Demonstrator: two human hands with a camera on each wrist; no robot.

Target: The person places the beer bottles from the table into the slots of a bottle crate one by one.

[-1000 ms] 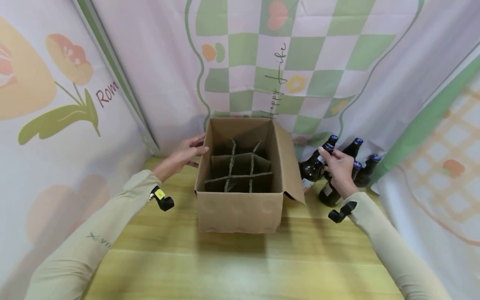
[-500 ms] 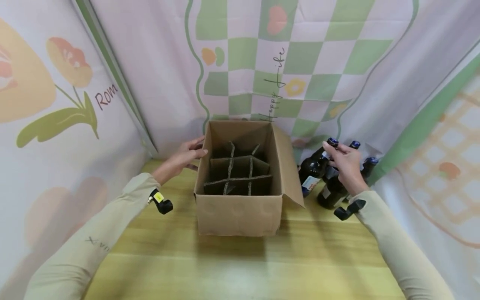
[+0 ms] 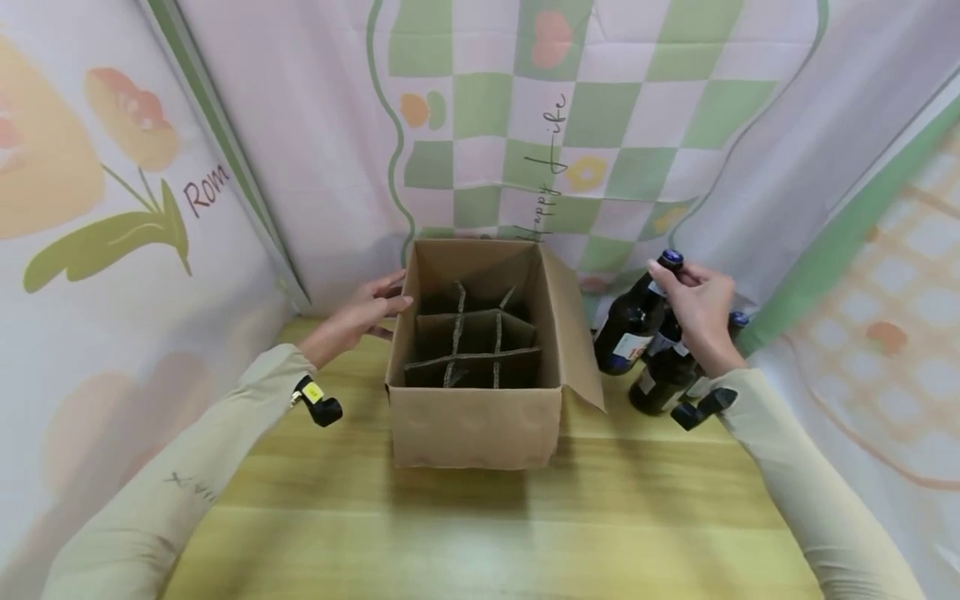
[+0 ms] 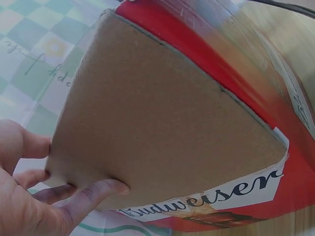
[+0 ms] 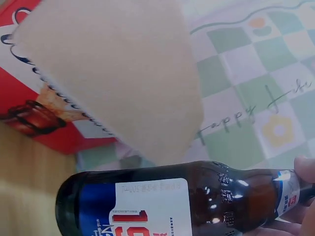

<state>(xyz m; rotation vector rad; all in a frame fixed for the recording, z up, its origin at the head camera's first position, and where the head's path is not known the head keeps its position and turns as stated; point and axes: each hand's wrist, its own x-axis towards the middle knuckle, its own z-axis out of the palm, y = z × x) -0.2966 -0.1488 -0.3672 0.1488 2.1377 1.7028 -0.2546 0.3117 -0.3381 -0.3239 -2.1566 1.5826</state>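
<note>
My right hand [image 3: 701,304] grips a dark beer bottle [image 3: 628,329] by its neck, just under the blue cap. The bottle tilts, its base toward the cardboard box; the right wrist view shows its blue and white label [image 5: 152,206]. At the left, my left hand [image 3: 356,321] touches the side of the open cardboard box [image 3: 476,429], fingers spread near its rim. In the left wrist view, fingertips [image 4: 115,186] press the brown side flap [image 4: 162,118], above a red panel marked Budweiser. Crossed cardboard dividers [image 3: 472,357] split the box inside into cells.
More dark bottles [image 3: 663,382] stand close together at the right, partly hidden behind my right hand. The box's right flap [image 3: 573,325] slants outward toward them. Wooden tabletop [image 3: 480,533] lies in front, and a patterned curtain [image 3: 480,108] hangs behind.
My right hand has raised the bottle by its neck, up and slightly away from the other bottles. My left hand and the box have stayed about where they were.
</note>
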